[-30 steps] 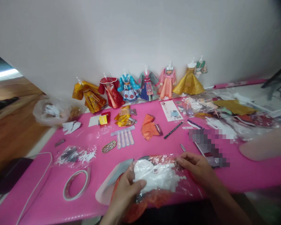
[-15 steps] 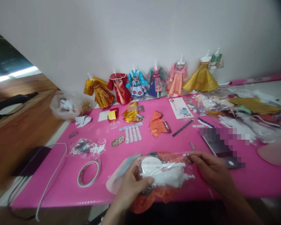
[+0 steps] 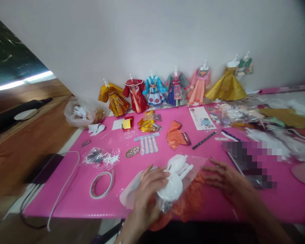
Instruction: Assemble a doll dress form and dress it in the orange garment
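My left hand (image 3: 149, 189) grips a clear plastic bag of white parts (image 3: 173, 184), among them a round disc and a small torso shape. Beside the bag's right edge, my right hand (image 3: 226, 179) has its fingers spread, with nothing held between them. Under the bag lies orange fabric (image 3: 190, 200) at the table's front edge. A pale rounded sheet (image 3: 128, 195) shows left of my left hand. Farther back are an orange garment piece (image 3: 176, 135), a black pen (image 3: 204, 140) and a strip of pale tassels (image 3: 149, 144).
Several small dresses (image 3: 155, 89) stand along the wall behind the pink table (image 3: 91, 211). A tape roll (image 3: 101, 184), a white cable (image 3: 71, 176) and a bag of small parts (image 3: 100, 157) are on the left. Plastic bags and fabrics (image 3: 284, 117) pile up on the right.
The bag has turned, bringing the white disc to its near side. My right hand has let go of the bag's edge and opened. The camera view has shifted slightly.
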Available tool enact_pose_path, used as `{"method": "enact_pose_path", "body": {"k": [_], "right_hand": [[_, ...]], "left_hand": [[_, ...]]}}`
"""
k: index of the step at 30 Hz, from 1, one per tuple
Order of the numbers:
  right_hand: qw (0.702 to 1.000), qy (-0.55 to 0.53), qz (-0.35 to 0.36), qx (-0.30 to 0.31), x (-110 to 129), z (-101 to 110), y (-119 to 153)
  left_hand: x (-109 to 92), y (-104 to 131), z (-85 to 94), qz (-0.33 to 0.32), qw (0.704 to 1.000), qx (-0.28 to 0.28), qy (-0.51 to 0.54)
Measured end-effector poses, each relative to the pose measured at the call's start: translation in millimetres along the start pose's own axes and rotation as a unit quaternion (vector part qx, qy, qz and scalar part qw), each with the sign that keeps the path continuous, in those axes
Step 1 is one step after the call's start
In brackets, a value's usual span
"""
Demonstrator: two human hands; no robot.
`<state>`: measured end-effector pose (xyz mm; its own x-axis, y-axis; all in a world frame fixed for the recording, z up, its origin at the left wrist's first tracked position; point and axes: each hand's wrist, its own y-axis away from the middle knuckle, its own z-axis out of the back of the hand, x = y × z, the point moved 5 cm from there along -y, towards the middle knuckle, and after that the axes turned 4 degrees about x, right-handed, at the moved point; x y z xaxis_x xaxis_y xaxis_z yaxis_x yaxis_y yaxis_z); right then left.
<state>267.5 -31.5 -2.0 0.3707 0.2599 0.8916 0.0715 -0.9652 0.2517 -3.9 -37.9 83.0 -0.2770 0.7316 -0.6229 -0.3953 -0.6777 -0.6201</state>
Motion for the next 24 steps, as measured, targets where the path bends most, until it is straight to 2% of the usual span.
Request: {"method": "enact_pose_path", "body": {"k": [1, 3, 5, 8, 10, 14, 17, 19, 20, 22, 23, 24], "right_hand": [[0.998, -0.037, -0.040, 0.030, -6.7, -5.3, -1.0], [0.990, -0.088, -0.086, 0.075, -15.5, -22.3, 1.6], [0.985, -0.128, -0.079, 0.085, -17.5, -43.1, 7.0], [0.990, -0.139, -0.030, 0.005, -15.4, -63.0, 13.0], [0.990, -0.138, -0.015, -0.036, -14.5, -69.2, 13.3], [0.990, -0.130, 0.011, -0.062, -11.4, -63.6, 6.4], [0.993, -0.096, 0.024, -0.067, -6.1, -50.3, 0.6], [0.995, -0.076, 0.025, -0.060, -1.0, -43.5, -2.9], [0.996, -0.068, 0.027, -0.053, 2.2, -41.7, -4.8], [0.998, -0.049, 0.030, -0.025, 9.0, -42.5, -9.0], [0.999, -0.038, 0.029, -0.008, 12.4, -44.9, -11.2], [0.999, -0.028, 0.028, 0.011, 15.7, -48.5, -13.3]], "left_hand": [[-4.3, -0.1, -1.7, -0.047, 0.998, 0.020, -0.042], [-9.1, 1.1, -6.8, -0.094, 0.988, 0.055, -0.108], [-12.8, 3.5, -12.7, -0.115, 0.978, 0.084, -0.150], [-18.1, 6.4, -19.6, -0.129, 0.969, 0.101, -0.187], [-20.8, 6.9, -22.3, -0.132, 0.965, 0.097, -0.204], [-22.6, 11.8, -26.0, -0.114, 0.966, 0.109, -0.205], [-18.6, 19.6, -23.0, -0.043, 0.986, 0.112, -0.114], [-10.5, 21.4, -15.9, 0.045, 0.997, 0.065, 0.004], [-4.0, 20.5, -12.6, 0.101, 0.992, 0.034, 0.067], [10.3, 15.0, -10.1, 0.212, 0.961, -0.017, 0.179], [19.3, 12.1, -13.4, 0.293, 0.928, -0.017, 0.228], [24.9, 7.7, -16.4, 0.343, 0.897, -0.024, 0.278]]}}
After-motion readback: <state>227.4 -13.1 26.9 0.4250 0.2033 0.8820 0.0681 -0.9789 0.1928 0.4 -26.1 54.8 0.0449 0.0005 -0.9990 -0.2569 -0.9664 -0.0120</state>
